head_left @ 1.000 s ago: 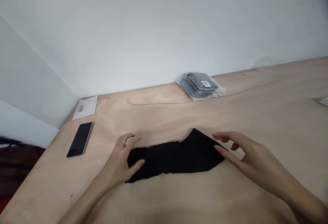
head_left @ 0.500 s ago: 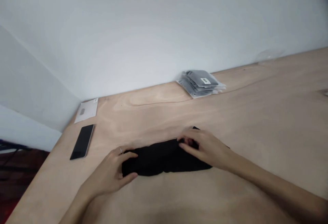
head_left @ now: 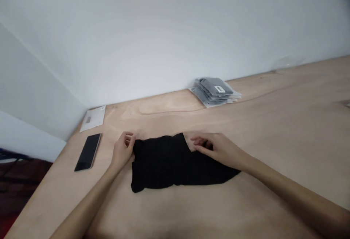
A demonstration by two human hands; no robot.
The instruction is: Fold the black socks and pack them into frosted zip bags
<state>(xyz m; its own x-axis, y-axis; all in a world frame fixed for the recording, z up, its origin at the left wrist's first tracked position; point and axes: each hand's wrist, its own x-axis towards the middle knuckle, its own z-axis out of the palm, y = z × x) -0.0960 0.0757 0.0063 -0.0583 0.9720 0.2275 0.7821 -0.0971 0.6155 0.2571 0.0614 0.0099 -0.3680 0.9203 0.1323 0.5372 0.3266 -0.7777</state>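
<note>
One black cloth (head_left: pixel 161 166), lying flat, wavy-edged, far edge notched

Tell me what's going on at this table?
A person has a black cloth spread on a wooden table. Their left hand is at its far left corner; the right hand, fingers curled, is at its right part. Whether either grips it is hard to tell. A phone and a white packet lie to the left, and a stack of bagged packs sits near the wall.
</note>
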